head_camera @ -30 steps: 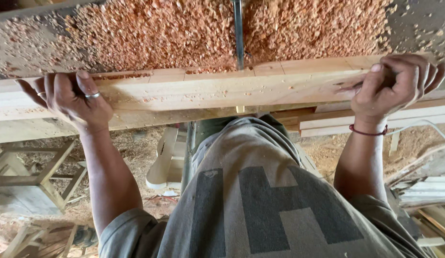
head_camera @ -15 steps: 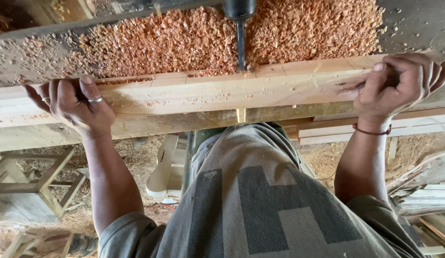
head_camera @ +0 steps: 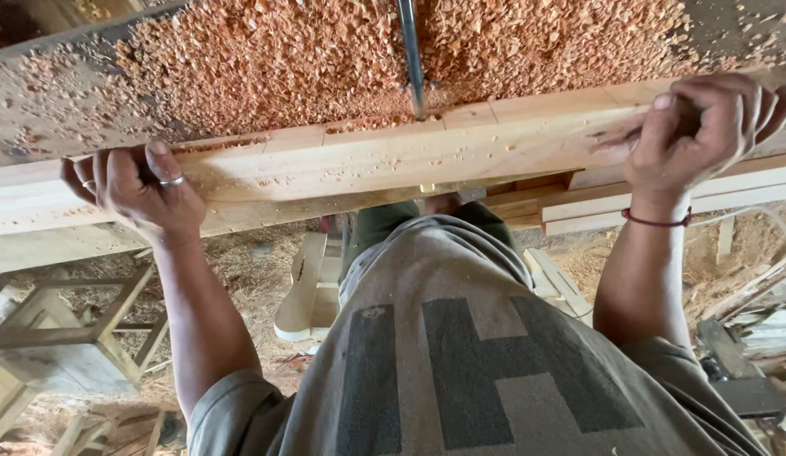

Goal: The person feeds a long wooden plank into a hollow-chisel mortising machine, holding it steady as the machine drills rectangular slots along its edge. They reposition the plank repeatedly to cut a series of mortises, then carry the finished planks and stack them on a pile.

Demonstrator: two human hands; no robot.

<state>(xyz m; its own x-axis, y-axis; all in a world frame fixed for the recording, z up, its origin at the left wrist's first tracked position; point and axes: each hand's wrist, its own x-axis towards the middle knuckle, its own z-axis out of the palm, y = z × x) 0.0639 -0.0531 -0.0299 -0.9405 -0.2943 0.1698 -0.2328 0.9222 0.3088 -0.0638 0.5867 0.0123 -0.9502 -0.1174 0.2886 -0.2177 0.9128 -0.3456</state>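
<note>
Both hands, left hand (head_camera: 140,190) and right hand (head_camera: 705,127), grasped the wooden beam (head_camera: 393,156) at either end, fingers clenched, steadying it beneath the drill bit (head_camera: 410,55).

The plank (head_camera: 393,160) is blocked mid-length by the drill bit (head_camera: 410,55). Behind the plank, wood shavings (head_camera: 275,63) are heaped; its top stays bare either side.

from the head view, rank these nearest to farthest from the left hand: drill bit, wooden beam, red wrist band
1. wooden beam: gripped by the left hand, at its left end.
2. drill bit: mid-beam, top centre.
3. red wrist band: far right, on the other wrist.
</note>
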